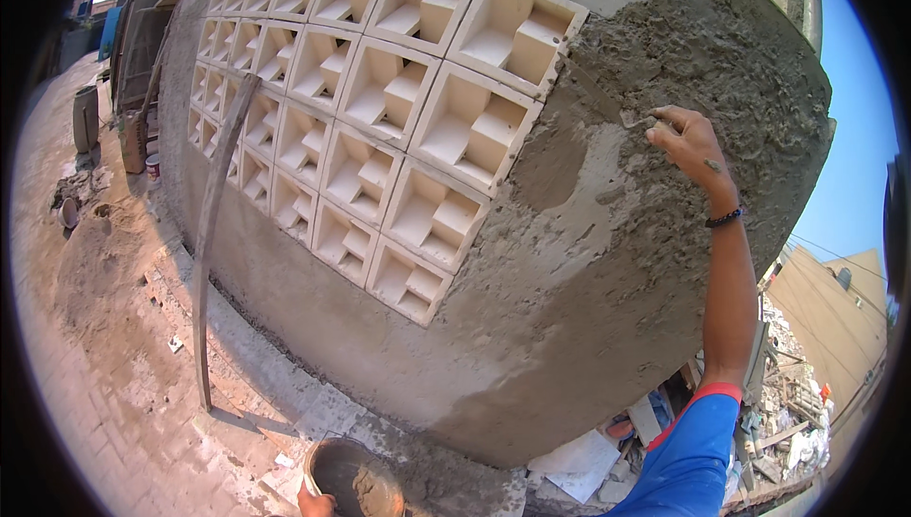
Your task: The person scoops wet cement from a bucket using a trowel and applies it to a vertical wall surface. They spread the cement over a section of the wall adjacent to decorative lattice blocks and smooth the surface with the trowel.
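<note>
My right hand (691, 145) is raised against the wall, its fingers closed round the handle of a trowel (596, 92). The trowel's thin blade lies along wet grey mortar (655, 62), its tip near the right edge of a panel of cream ventilation blocks (486, 128). Around the blade the mortar is partly smoothed; above and to the right it is rough and lumpy. At the lower edge my left hand (316, 502) grips the rim of a bucket (332, 460) with grey mortar (375, 490) inside.
A long wooden batten (214, 204) leans on the block panel at left. A sand heap (95, 266) and a dark cylindrical container (85, 119) stand on the paved ground beyond. Broken rubble (788, 422) lies past the wall's right end, near a white slab (581, 465).
</note>
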`<state>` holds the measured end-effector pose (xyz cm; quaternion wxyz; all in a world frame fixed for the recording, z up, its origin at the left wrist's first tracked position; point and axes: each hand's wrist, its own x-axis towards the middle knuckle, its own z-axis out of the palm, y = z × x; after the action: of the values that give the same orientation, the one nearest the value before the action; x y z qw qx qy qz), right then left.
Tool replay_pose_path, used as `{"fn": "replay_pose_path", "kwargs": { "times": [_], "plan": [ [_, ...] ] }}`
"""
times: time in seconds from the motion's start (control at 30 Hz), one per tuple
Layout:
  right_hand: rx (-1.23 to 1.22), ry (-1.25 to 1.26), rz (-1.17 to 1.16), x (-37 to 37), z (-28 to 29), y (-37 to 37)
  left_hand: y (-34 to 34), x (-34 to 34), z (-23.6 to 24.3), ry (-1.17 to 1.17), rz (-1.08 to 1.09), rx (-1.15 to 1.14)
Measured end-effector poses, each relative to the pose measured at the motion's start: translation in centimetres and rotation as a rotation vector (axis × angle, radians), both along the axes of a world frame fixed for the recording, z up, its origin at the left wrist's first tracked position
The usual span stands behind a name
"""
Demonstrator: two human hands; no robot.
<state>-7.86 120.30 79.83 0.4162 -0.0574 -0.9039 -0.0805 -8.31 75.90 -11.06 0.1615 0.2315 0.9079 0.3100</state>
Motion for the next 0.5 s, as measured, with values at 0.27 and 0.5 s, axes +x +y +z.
{"fn": "replay_pose_path", "kwargs": {
  "times": [0.27, 0.5],
  "plan": [
    [0.197, -0.148, -0.325, -4.6, 3.6, -1.0, 1.0, 1.1, 13.1, -0.151, 0.133, 0.270],
    [0.272, 0.011, -0.434, -2.4, 8.2, -2.3, -0.4, 0.2, 4.1, 0.110, -0.004, 0.094]
  ]
}}
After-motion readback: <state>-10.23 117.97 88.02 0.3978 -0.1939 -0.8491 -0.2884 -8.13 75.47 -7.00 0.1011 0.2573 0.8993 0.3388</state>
